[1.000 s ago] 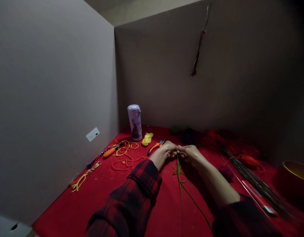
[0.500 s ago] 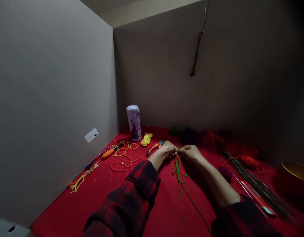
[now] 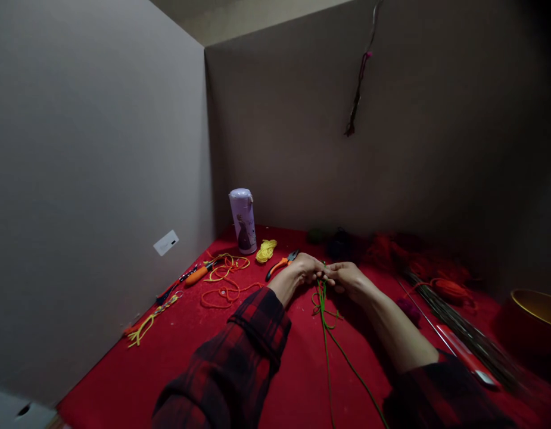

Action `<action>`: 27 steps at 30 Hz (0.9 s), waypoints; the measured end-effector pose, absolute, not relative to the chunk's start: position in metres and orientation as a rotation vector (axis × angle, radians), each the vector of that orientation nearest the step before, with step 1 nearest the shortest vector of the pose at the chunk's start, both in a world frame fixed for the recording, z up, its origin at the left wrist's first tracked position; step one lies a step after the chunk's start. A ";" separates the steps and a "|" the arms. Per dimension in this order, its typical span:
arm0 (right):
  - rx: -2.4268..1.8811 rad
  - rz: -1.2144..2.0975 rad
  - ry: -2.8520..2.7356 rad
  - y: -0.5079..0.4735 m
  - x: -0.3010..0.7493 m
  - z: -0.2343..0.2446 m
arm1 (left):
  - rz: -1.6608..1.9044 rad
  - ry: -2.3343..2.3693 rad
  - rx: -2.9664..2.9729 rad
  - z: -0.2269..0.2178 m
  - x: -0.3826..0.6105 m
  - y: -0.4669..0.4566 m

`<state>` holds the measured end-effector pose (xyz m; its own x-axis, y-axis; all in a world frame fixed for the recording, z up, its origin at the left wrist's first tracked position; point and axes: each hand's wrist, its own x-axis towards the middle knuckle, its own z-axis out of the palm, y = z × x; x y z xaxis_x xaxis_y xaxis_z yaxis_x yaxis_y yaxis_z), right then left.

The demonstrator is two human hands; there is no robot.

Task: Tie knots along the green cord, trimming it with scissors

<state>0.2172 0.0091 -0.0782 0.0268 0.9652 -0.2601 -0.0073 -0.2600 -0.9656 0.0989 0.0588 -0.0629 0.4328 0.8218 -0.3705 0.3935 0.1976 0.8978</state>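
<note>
My left hand (image 3: 304, 269) and my right hand (image 3: 346, 275) meet at the middle of the red table (image 3: 177, 357), fingertips touching. Both pinch the top end of a green cord (image 3: 325, 333). The cord's strands trail from my fingers toward me across the red cloth, with a small loop just below my hands. Both forearms lie low over the table, in dark red plaid sleeves.
Orange-handled pliers (image 3: 280, 264) lie just left of my left hand. Further left are a yellow cord bundle (image 3: 266, 251), tangled orange cord (image 3: 225, 285), a lilac bottle (image 3: 243, 220) and a yellow braid (image 3: 148, 322). At the right lie thin wires (image 3: 463, 330), red yarn (image 3: 449, 290) and a yellow bowl (image 3: 537, 307). Cardboard walls enclose the table.
My hands stay together on the green cord, with only small finger shifts; the fingertips have closed up again after parting slightly. The view has shifted a little.
</note>
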 end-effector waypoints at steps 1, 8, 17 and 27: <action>-1.442 1.352 -1.048 0.009 0.217 -0.077 | 0.398 1.165 1.418 -0.062 0.099 0.059; -1.738 1.119 -1.038 0.004 0.215 -0.067 | 0.324 1.199 1.498 -0.063 0.097 0.060; -1.555 1.442 -0.964 0.005 0.213 -0.071 | 0.397 1.150 1.579 -0.067 0.095 0.059; -1.678 1.281 -0.964 0.010 0.214 -0.080 | 0.498 1.255 1.758 -0.070 0.098 0.057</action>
<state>0.2140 0.0098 -0.0798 0.1975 0.9088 -0.3674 0.1009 -0.3917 -0.9146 0.0977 0.0568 -0.0696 0.4058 0.8986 -0.1666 0.5397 -0.0885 0.8372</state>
